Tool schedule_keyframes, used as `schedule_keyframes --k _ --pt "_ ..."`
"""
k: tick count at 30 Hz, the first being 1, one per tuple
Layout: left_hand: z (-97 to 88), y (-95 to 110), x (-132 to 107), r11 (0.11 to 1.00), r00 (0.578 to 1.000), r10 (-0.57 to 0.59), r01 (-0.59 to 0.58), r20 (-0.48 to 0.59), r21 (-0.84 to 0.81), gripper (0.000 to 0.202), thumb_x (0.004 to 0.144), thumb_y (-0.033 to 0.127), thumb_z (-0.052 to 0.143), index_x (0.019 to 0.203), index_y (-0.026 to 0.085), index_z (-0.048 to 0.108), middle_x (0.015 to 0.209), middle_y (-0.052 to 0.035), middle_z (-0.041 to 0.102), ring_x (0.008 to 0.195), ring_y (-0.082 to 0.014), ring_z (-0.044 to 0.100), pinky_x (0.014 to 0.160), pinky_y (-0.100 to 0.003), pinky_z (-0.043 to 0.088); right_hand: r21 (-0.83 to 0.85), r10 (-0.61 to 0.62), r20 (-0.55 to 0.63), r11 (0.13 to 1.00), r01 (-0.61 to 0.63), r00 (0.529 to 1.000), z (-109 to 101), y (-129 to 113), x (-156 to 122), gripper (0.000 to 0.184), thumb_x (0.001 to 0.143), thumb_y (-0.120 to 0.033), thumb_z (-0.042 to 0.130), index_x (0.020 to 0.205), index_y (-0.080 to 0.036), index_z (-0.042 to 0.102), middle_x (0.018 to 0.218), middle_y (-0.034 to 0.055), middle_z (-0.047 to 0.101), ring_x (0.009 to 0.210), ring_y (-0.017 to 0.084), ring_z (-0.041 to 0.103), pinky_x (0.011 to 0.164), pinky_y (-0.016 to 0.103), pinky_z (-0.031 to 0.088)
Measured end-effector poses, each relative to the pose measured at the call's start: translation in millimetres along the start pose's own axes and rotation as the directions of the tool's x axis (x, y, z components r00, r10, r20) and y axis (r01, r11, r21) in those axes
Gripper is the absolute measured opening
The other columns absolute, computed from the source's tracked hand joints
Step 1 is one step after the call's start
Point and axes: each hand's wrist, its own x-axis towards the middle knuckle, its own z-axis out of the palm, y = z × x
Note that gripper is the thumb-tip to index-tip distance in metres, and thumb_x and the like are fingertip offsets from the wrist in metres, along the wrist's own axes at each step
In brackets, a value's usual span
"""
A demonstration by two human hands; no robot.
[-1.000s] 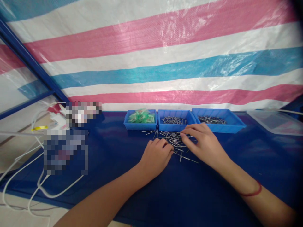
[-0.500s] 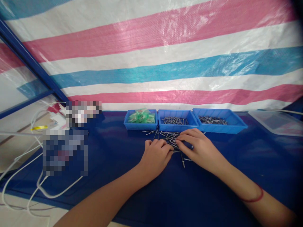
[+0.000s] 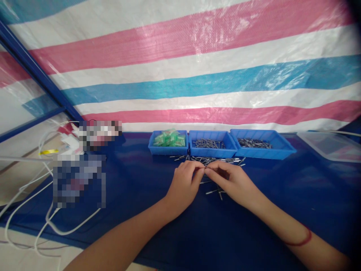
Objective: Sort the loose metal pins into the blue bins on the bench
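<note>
My left hand (image 3: 186,182) is closed in a pinch over the loose pile of blind rivets (image 3: 225,161). Opposite it, my right hand (image 3: 235,181) also pinches, and the fingertips of both hands meet. Whatever lies between them is too small and covered to make out. The rivets look like thin silvery pins with a thicker end, and the hands hide part of the pile. A few stray rivets (image 3: 216,192) lie on the blue tabletop (image 3: 197,237) just below my right fingers.
Behind the pile stand three blue bins: one with small green packets (image 3: 169,139), a middle one (image 3: 213,152) and a longer right one (image 3: 265,153) with metal pins. A clear plastic lid (image 3: 327,148) lies far right. White cables (image 3: 70,233) and blurred items are left; a striped sheet (image 3: 197,86) hangs behind.
My hands have come together from the pile, and their fingertips now meet in a pinch. The right hand moved slightly left and down, uncovering more rivets near the bins.
</note>
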Motion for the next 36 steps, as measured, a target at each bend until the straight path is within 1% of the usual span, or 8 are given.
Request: schedule_keyframes --k 5,10,15,19,24,29,32,36 --pt "-0.6 3 0 0.99 1.0 -0.017 0.016 -0.003 -0.143 0.013 0.09 0.028 0.052 0.095 0.019 0.06 0.093 -0.002 0.065 0.087 -0.0163 0.059 0.082 -0.029 0.044 0.109 0.015 -0.056 0.994 -0.009 0.998 1 -7 -2 0.024 0.09 -0.039 0.051 0.087 -0.019 0.065 0.08 0.0029 0.066 0.077 0.018 0.061 0.068 0.029 0.049" --pt "-0.5 5 0 0.982 0.999 -0.025 0.032 0.044 -0.184 0.019 0.09 0.031 0.053 0.1 0.018 0.064 0.096 -0.0039 0.067 0.088 -0.0169 0.06 0.081 -0.029 0.045 -0.017 -0.037 -0.114 0.999 0.035 0.993 -1 -8 -5 0.021 0.09 -0.037 0.051 0.087 -0.02 0.064 0.081 0.0036 0.066 0.077 0.018 0.061 0.066 0.029 0.049" --pt "-1.2 5 0 0.99 0.997 0.002 0.01 0.081 -0.14 0.022 0.091 0.032 0.05 0.094 0.018 0.067 0.09 -0.0035 0.068 0.086 -0.0175 0.059 0.08 -0.029 0.043 -0.099 -0.068 -0.13 0.994 0.055 0.989 -2 -7 -6 0.018 0.089 -0.035 0.053 0.087 -0.021 0.064 0.081 0.0036 0.066 0.073 0.018 0.061 0.065 0.03 0.049" --pt "-1.5 6 0 0.987 0.997 -0.017 0.028 0.073 -0.156 0.02 0.089 0.033 0.054 0.091 0.018 0.067 0.088 -0.0027 0.068 0.083 -0.0168 0.059 0.079 -0.028 0.043 -0.074 -0.055 -0.122 0.996 0.046 0.991 -1 -7 -6 0.018 0.089 -0.036 0.054 0.087 -0.021 0.064 0.08 0.0036 0.066 0.073 0.018 0.06 0.065 0.03 0.048" --pt "-0.6 6 0 0.986 0.995 0.027 -0.01 0.096 -0.169 0.02 0.091 0.031 0.051 0.096 0.019 0.066 0.091 -0.0034 0.067 0.086 -0.0168 0.059 0.08 -0.028 0.043 -0.104 -0.076 -0.1 0.992 0.066 0.992 -3 -11 -6 0.018 0.09 -0.035 0.053 0.09 -0.021 0.064 0.079 0.0037 0.065 0.07 0.017 0.058 0.062 0.03 0.046" --pt "0.5 3 1 0.983 0.997 -0.001 0.015 0.08 -0.183 0.019 0.088 0.034 0.056 0.088 0.017 0.063 0.087 -0.0032 0.065 0.083 -0.0162 0.058 0.076 -0.027 0.043 -0.119 -0.127 -0.058 0.986 0.119 0.99 -7 -16 -6 0.017 0.09 -0.032 0.052 0.093 -0.022 0.066 0.082 0.0039 0.064 0.075 0.017 0.059 0.065 0.03 0.045" --pt "-1.3 1 3 0.981 0.999 -0.009 0.017 0.041 -0.193 0.016 0.084 0.033 0.062 0.085 0.017 0.061 0.085 -0.0021 0.063 0.08 -0.0148 0.057 0.073 -0.025 0.043 -0.072 -0.091 -0.045 0.994 0.088 0.995 -10 -16 -5 0.018 0.09 -0.032 0.052 0.095 -0.022 0.066 0.086 0.0042 0.064 0.077 0.018 0.059 0.066 0.029 0.045" --pt "-6.1 -1 5 0.983 0.999 0.039 -0.035 0.018 -0.183 0.014 0.083 0.031 0.063 0.085 0.017 0.06 0.085 -0.0016 0.061 0.082 -0.0145 0.056 0.076 -0.025 0.043 -0.089 -0.057 -0.018 0.994 0.055 0.998 -14 -17 -3 0.02 0.091 -0.034 0.05 0.088 -0.02 0.064 0.079 0.0033 0.063 0.071 0.017 0.057 0.064 0.029 0.043"
